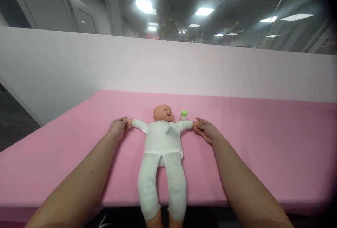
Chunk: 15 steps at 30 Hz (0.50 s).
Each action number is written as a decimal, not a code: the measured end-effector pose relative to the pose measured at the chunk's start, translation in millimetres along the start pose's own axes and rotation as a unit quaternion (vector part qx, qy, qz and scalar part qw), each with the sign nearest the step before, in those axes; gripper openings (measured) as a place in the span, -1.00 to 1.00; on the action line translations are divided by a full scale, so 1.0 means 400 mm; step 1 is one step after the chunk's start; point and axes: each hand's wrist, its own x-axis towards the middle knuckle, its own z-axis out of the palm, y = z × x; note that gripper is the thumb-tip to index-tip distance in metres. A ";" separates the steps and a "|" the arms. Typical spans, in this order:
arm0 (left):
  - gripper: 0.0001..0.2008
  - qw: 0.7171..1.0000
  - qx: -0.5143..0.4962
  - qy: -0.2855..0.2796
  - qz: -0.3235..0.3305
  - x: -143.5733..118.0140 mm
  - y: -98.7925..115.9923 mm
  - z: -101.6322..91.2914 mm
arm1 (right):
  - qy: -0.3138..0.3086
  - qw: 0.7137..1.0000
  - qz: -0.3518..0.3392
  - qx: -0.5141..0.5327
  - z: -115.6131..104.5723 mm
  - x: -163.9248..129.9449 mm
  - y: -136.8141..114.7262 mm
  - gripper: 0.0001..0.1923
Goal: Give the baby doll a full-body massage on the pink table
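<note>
Fingers (123, 119) hold doll's (163, 137) hands | mat (263, 158): spreads sideways, near edge beneath legs (177, 182)

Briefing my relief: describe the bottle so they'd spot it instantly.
On the pink surface, find the doll. Beside its head, just behind the arm nearer the right hand, is the white bottle. Its bright green cap sets it apart from the doll.
</note>
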 end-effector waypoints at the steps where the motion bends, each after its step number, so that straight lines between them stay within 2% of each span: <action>1: -0.78 1.000 -0.001 -0.004 0.000 -0.001 0.001 0.000 | 0.000 1.000 -0.006 -0.011 0.000 0.000 0.001 -0.57; 9: -0.79 0.999 0.003 -0.038 0.011 -0.016 0.006 -0.008 | 0.033 0.995 -0.040 -0.085 -0.005 0.006 0.006 -0.60; 15: -0.78 0.999 0.007 -0.036 0.021 -0.037 0.012 -0.011 | 0.055 0.991 -0.040 -0.116 0.006 -0.006 0.007 -0.69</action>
